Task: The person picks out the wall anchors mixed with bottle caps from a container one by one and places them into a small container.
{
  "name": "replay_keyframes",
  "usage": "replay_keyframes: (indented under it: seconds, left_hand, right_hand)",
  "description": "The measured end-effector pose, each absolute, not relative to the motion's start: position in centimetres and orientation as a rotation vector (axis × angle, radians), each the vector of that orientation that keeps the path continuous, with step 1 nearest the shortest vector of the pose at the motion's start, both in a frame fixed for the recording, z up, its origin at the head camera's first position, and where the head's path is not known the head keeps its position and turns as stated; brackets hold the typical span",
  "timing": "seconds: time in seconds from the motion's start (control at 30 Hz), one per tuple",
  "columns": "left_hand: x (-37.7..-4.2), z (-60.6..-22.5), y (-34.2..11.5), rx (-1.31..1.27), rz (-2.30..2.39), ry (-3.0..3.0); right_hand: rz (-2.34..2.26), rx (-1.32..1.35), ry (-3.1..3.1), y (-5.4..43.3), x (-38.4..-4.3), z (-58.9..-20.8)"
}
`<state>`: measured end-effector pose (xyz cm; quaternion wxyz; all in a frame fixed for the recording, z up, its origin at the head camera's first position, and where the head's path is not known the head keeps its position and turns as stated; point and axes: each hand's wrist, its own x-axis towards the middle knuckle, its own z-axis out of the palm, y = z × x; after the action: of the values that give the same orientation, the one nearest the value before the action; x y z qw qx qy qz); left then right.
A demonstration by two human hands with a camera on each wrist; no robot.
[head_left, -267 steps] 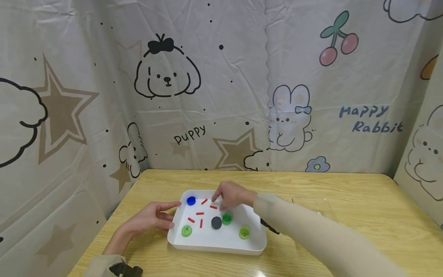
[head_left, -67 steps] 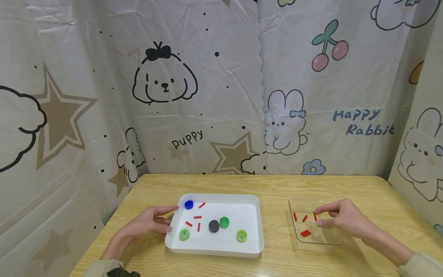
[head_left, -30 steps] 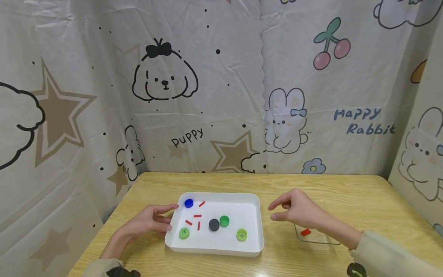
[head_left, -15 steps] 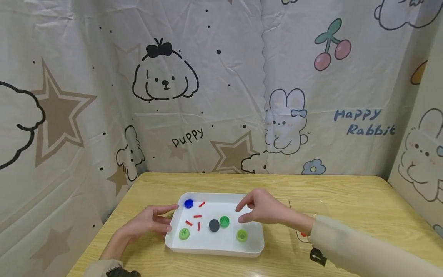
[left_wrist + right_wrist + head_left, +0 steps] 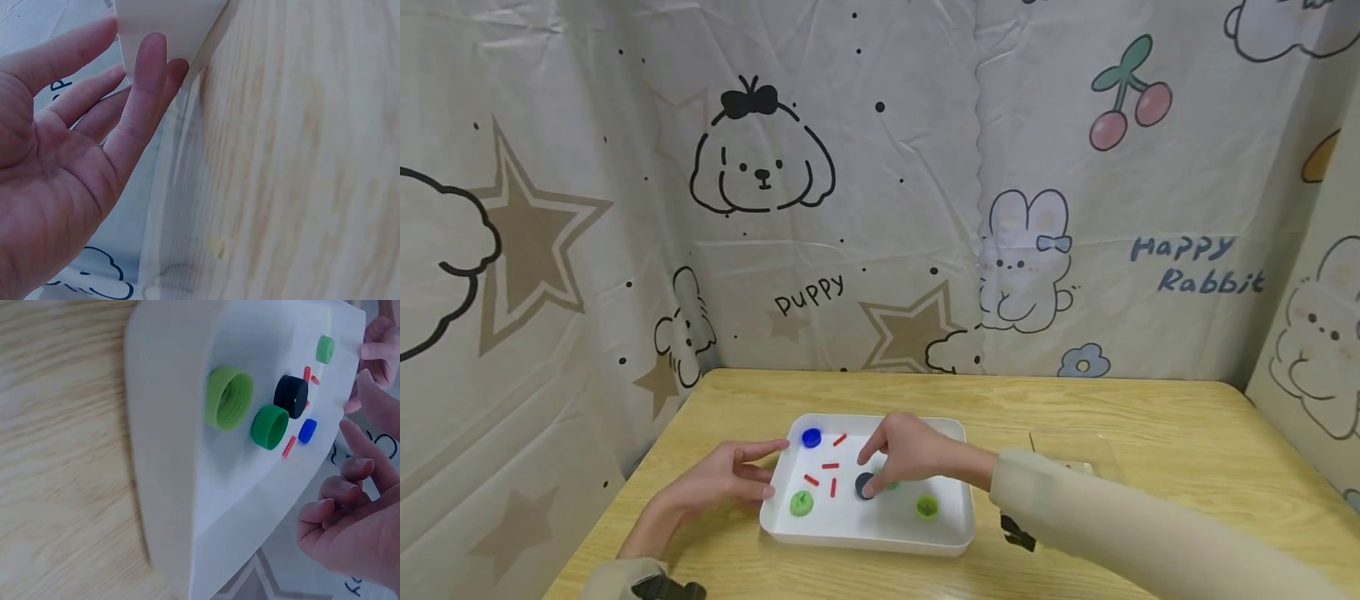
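Observation:
A white tray (image 5: 865, 540) rests on the table, and my left hand (image 5: 722, 475) touches its left edge with thumb and fingers extended. Over the tray's middle is my right hand (image 5: 913, 450), thumb and index finger spread apart with nothing between them. Below it lie a dark cap (image 5: 861, 484) and a green cap (image 5: 270, 427), partly covered in the head view. Several short red sticks (image 5: 831, 466) are scattered in the tray's left half. A blue cap (image 5: 811, 437) sits at the back left, a light green cap (image 5: 801, 503) at the front left, and a yellow-green cap (image 5: 927, 506) at the right.
A clear shallow container (image 5: 1093, 454) stands right of the tray, mostly behind the right sleeve (image 5: 1075, 500); a little red shows inside. The wooden table (image 5: 1210, 433) ends at a printed curtain (image 5: 895, 208) behind.
My right hand has pinched a red stick at the clear container, then moved left over the white tray. One red stick fewer lies in the tray than earlier. The left hand has stayed at the edge.

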<state>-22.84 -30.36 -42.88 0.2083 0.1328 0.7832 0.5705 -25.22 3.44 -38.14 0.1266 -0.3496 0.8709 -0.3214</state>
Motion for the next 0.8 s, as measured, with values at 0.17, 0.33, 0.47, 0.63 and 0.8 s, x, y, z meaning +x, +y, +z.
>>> replay_keyframes:
  seconds: [0.17,0.33,0.47,0.63,0.8]
  left_hand:
    - [-22.9,-43.0,-30.5,0.389,1.589,2.169]
    - [-23.0,-43.1,-30.5,0.394,1.591,2.165]
    - [-23.1,-43.0,-30.4,0.373,1.595,2.172]
    - [-23.1,-42.9,-30.3,0.372,1.590,2.173]
    - [-23.0,-43.1,-30.5,0.372,1.588,2.174]
  right_hand:
    - [-0.859,-1.014,2.538,1.4,-25.4,-38.7]
    - [-0.756,-0.989,2.595,-0.2,-25.5,-39.3]
    - [-0.677,-1.001,2.637,-0.8,-25.9,-39.7]
    - [-0.628,-0.993,2.662,-1.2,-26.2,-40.3]
    - [-0.605,-0.973,2.673,-1.6,-26.4,-40.7]
